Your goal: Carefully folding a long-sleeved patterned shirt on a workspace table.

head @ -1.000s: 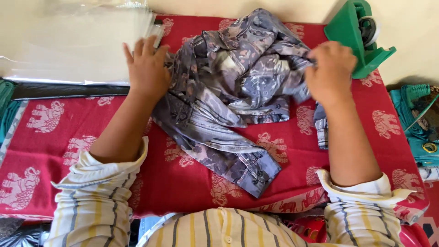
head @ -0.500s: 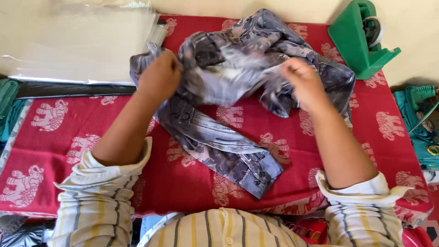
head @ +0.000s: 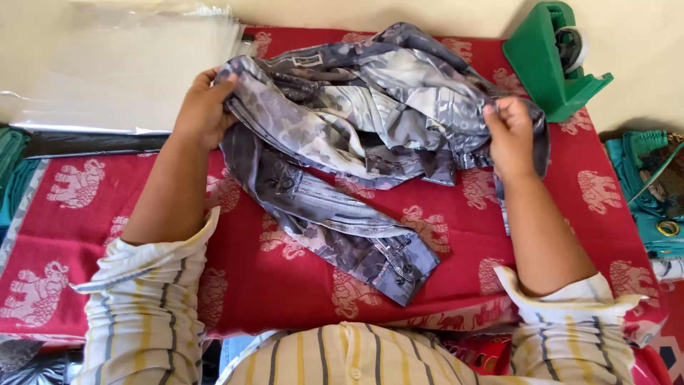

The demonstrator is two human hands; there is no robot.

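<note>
My left hand (head: pixel 203 110) is curled shut on the left edge of the grey patterned shirt (head: pixel 356 121), thumb on top and fingers tucked under the cloth; my right hand (head: pixel 509 135) pinches the shirt's right edge, fingertips closed tight on a bunched fold; between the two the shirt hangs crumpled and partly lifted, its upper part bunched in folds, while one sleeve trails down toward me and lies flat, its buttoned cuff (head: pixel 402 267) resting on the red cloth with white elephant figures (head: pixel 85 207) that covers the surface; my forearms are bare, with the cream sleeves striped in yellow and grey rolled up near the elbows; beyond my left hand lies a stack of clear plastic bags (head: pixel 114 71), just beside the shirt's far left corner; beyond my right hand stands a green tape dispenser (head: pixel 552 60), near the shirt but apart from it; at the far right edge sits a heap of teal fabric (head: pixel 641 182).
</note>
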